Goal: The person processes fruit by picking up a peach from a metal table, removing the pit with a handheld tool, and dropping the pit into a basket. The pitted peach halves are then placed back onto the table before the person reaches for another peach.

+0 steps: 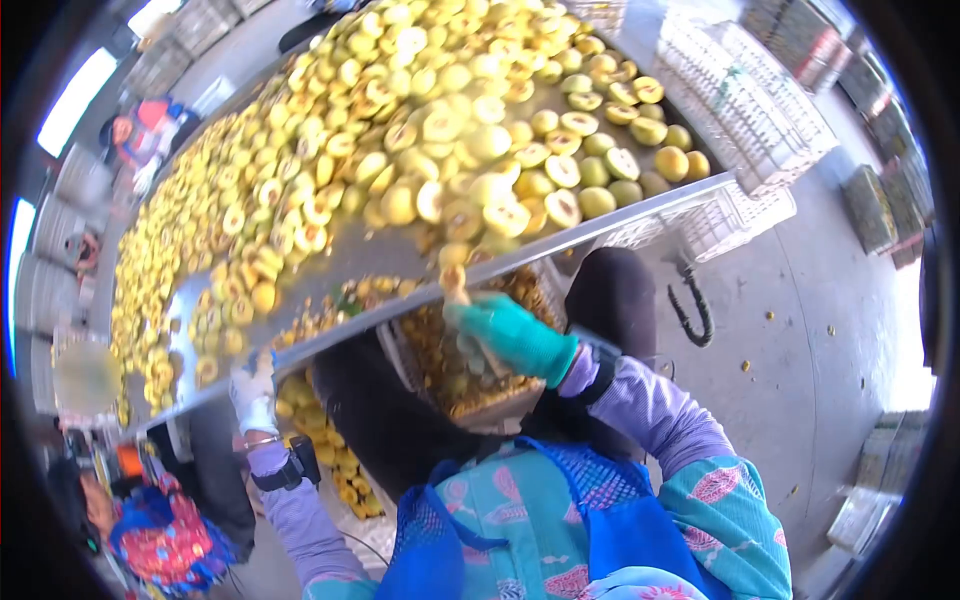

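Right hand (pixel 510 335) curled, left hand (pixel 252 392) lifted, both gloved

Bright daylight, fisheye edges, slight blur.

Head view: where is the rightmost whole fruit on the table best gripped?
Probably from above, grip across the round flanks of the rightmost fruit: it sits at the pile's end, a neighbour close on one side, the table rim on the other.
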A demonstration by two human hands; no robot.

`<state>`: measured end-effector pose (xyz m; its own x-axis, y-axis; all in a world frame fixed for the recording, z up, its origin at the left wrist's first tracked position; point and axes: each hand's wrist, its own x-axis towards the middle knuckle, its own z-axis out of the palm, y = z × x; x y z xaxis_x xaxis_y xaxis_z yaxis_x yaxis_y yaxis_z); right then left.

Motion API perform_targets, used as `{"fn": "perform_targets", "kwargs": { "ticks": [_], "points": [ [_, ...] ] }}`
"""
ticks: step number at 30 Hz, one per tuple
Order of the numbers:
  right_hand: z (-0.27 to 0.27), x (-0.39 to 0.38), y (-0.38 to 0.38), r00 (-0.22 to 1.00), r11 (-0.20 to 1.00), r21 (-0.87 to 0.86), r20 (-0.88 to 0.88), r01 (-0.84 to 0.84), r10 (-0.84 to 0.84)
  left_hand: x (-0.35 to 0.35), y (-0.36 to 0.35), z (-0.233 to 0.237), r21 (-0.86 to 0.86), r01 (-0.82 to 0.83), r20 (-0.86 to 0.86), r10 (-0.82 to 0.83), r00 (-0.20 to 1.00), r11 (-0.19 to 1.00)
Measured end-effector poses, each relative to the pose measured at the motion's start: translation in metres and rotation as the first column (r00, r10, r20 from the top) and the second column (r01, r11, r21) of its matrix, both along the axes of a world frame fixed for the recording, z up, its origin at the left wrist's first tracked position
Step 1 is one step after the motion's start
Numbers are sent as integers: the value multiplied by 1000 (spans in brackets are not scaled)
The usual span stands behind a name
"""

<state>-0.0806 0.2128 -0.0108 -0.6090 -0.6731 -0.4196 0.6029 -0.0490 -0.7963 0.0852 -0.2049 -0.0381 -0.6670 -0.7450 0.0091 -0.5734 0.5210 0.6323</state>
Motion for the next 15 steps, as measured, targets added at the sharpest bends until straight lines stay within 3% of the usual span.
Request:
{"fn": "perform_targets", "kwargs": {
  "ticks": [2,3,4,5,7,8,9,10,12,13,14,15],
  "points": [
    [11,-55,22,928,984,103,-360,147,-101,-77,34,26,-199,166,-21,-174,985,966],
    [-3,-94,38,746,961,66,-645,270,-166,-119,52,38,0,212,-69,-211,975,977],
    [-16,-133,54,470,904,21,-859,427,-203,-158,84,64,-92,305,-36,-309,950,948],
    [-19,-169,69,332,819,134,-940,558,-72,-196,99,69,-369,411,8,-439,898,834],
    [-24,-241,98,154,490,272,-951,828,269,-269,140,81,-357,520,99,-523,847,776],
    [-36,-278,111,308,425,334,-942,842,130,-307,146,72,-397,598,113,-610,784,696],
    [-41,-301,123,407,365,422,-905,830,122,-338,167,74,-384,655,160,-652,741,650],
    [-56,-323,140,368,384,424,-905,821,212,-372,175,58,-441,672,202,-664,720,595],
    [-55,-327,146,517,300,676,-720,673,462,-415,213,53,-431,736,356,-651,670,522],
    [-63,-328,143,516,300,651,-747,697,419,-428,227,41,-457,742,477,-568,670,491],
    [-74,-328,137,511,299,624,-772,722,378,-437,237,29,-364,766,538,-552,637,529],
    [-82,-328,133,504,300,600,-794,742,340,-443,232,23,-376,782,551,-559,620,497]
  ]
}}
